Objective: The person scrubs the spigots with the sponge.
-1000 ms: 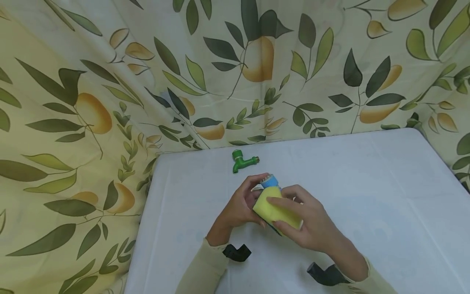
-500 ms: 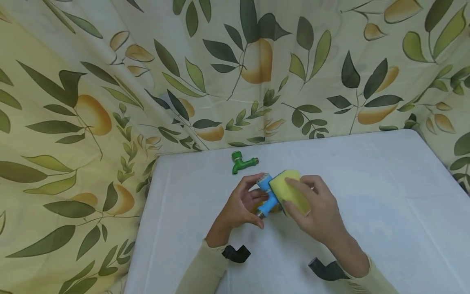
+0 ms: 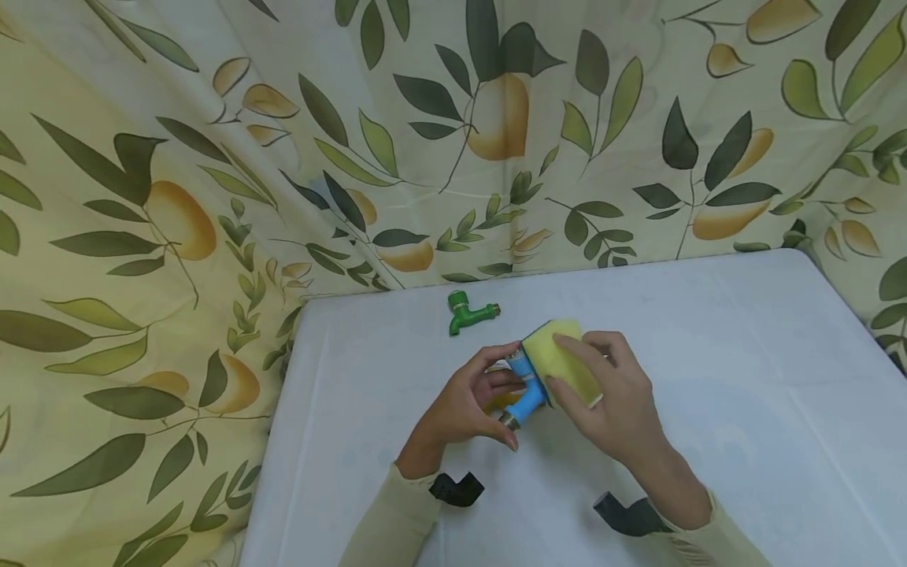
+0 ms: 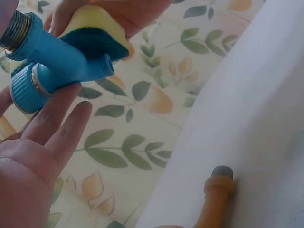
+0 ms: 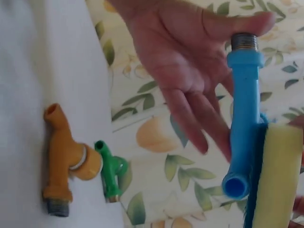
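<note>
My left hand (image 3: 460, 402) holds a blue plastic tap (image 3: 526, 400) above the table, its thumb on the threaded metal end and its fingers toward the cap end. My right hand (image 3: 623, 409) pinches a yellow sponge (image 3: 564, 358) between thumb and fingers. The sponge's dark green scouring side (image 4: 95, 42) faces the tap and lies along its body in the left wrist view. In the right wrist view the tap's spout (image 5: 236, 185) points downward, beside the sponge's edge.
A green tap (image 3: 471, 316) lies near the table's back edge. An orange tap (image 5: 64, 152) lies on the white table (image 3: 708, 354), mostly hidden behind my left hand in the head view. A leaf-and-fruit patterned curtain (image 3: 453, 213) hangs behind the table.
The sponge has moved from over the front of the blue tap to its right and upper side, uncovering the tap's body. My left hand keeps its hold; the green tap stays put.
</note>
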The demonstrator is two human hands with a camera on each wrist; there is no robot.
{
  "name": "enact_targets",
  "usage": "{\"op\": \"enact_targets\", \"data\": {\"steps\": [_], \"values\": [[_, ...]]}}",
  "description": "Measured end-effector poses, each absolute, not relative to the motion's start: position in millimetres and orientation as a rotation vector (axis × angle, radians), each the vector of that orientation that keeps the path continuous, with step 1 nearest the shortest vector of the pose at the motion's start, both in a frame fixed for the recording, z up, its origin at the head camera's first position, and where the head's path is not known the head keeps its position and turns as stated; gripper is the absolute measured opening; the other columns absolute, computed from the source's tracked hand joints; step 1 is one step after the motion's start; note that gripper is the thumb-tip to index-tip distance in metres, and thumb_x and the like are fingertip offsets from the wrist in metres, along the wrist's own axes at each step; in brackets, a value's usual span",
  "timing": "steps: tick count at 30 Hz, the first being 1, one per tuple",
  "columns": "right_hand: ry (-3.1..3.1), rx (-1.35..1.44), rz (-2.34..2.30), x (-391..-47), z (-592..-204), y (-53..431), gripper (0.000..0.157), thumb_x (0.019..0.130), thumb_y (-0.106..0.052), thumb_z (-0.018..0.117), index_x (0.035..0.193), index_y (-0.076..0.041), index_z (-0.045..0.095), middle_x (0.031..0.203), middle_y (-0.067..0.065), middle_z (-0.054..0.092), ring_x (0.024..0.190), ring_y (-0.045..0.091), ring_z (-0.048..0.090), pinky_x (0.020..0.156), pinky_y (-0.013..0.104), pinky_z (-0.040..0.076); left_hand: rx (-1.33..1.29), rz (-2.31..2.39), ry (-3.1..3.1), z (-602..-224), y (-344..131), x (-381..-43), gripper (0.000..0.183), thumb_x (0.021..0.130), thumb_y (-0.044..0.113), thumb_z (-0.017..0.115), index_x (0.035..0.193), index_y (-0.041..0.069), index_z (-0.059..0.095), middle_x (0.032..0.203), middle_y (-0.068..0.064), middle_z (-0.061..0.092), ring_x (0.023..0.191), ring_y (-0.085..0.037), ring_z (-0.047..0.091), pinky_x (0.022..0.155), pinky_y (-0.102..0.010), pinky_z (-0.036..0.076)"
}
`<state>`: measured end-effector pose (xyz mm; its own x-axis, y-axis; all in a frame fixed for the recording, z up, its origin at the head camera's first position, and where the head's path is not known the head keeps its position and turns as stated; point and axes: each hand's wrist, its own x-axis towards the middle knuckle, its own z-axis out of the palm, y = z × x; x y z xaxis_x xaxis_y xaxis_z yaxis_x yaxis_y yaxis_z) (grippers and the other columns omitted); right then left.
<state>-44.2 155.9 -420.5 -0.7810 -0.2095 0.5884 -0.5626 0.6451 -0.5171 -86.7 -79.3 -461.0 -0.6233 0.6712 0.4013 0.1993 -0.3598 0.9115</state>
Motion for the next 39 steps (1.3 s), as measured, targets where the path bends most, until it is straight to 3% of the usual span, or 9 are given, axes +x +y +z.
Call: {"op": "enact_targets", "data": {"steps": [7,11,14,18,24,27,34,37,39], "values": [[-2.366,0.629,0.967,-46.8,-417.6,155.6,0.048,0.095,-0.051,0.066,0.126,-0.016,0.071,0.112,0.010,0.059,0.096,0.018,0.054,0.075,0.017,0.047,1.175,1.999,1.596,-460.5,-80.0,-86.2,0.108,0.075,0.034,0.084,0.156,-0.006,0.024,0.151,-0.038,0.033,0.136,-0.026,0.056,0.110,-0.057,0.045],[-2.385,0.675,0.945,-44.5,-417.8,154.9,0.050,0.097,-0.056,0.059,0.124,-0.016,0.072,0.112,0.010,0.058,0.098,0.018,0.054,0.077,0.019,0.049,1.165,2.010,1.606,-460.3,-80.0,-86.2,0.108,0.076,0.035,0.084,0.157,-0.005,0.024,0.153,-0.036,0.031,0.135,-0.024,0.056,0.110,-0.054,0.045],[-2.387,0.649,0.942,-42.7,-417.7,153.6,0.046,0.094,-0.050,0.066,0.124,-0.016,0.072,0.111,0.010,0.058,0.098,0.018,0.054,0.078,0.018,0.049,1.157,2.047,1.592,-459.8,-79.8,-86.5,0.108,0.077,0.036,0.084,0.157,-0.006,0.024,0.154,-0.037,0.029,0.134,-0.017,0.057,0.111,-0.048,0.047],[-2.385,0.587,0.964,-40.3,-417.7,151.9,0.050,0.080,-0.028,0.080,0.127,-0.014,0.071,0.110,0.010,0.058,0.094,0.017,0.054,0.071,0.016,0.047,1.123,2.119,1.552,-458.5,-79.7,-87.0,0.109,0.077,0.039,0.084,0.155,-0.009,0.024,0.151,-0.036,0.032,0.130,-0.013,0.059,0.112,-0.038,0.048],[-2.451,0.450,0.936,-37.7,-416.1,152.3,0.055,0.076,-0.019,0.084,0.129,-0.014,0.069,0.112,0.011,0.057,0.091,0.019,0.054,0.063,0.027,0.050,1.084,2.197,1.509,-457.2,-78.9,-87.1,0.110,0.077,0.040,0.086,0.150,-0.012,0.022,0.155,-0.008,0.038,0.131,-0.013,0.058,0.113,-0.038,0.047],[-2.463,0.466,0.947,-37.1,-418.1,154.2,0.057,0.075,-0.019,0.085,0.129,-0.015,0.069,0.114,0.011,0.056,0.093,0.018,0.054,0.064,0.026,0.051,1.093,2.235,1.487,-457.7,-78.7,-87.8,0.111,0.077,0.038,0.086,0.149,-0.013,0.020,0.156,-0.003,0.038,0.133,-0.014,0.057,0.113,-0.035,0.047],[-2.405,0.399,0.969,-38.9,-428.9,156.2,0.055,0.078,-0.021,0.081,0.131,-0.011,0.068,0.113,0.018,0.055,0.097,0.022,0.055,0.079,0.016,0.045,0.697,2.419,1.494,-453.8,-71.0,-81.5,0.107,0.073,0.046,0.090,0.151,0.006,0.029,0.145,-0.008,0.047,0.124,-0.018,0.062,0.095,-0.025,0.057],[-2.353,0.356,1.000,-38.6,-429.7,155.1,0.055,0.078,-0.018,0.080,0.131,-0.009,0.067,0.112,0.020,0.055,0.097,0.022,0.054,0.079,0.013,0.042,0.518,2.499,1.403,-452.3,-67.1,-77.7,0.108,0.072,0.051,0.090,0.151,0.009,0.029,0.138,-0.009,0.050,0.121,-0.020,0.061,0.089,-0.021,0.057],[-2.330,0.332,1.015,-39.2,-429.5,155.1,0.054,0.080,-0.019,0.078,0.132,-0.008,0.066,0.113,0.021,0.055,0.098,0.022,0.053,0.078,0.011,0.040,0.464,2.538,1.328,-450.4,-64.5,-76.3,0.107,0.072,0.054,0.089,0.150,0.009,0.029,0.134,-0.009,0.051,0.118,-0.018,0.060,0.092,-0.023,0.057]]}}
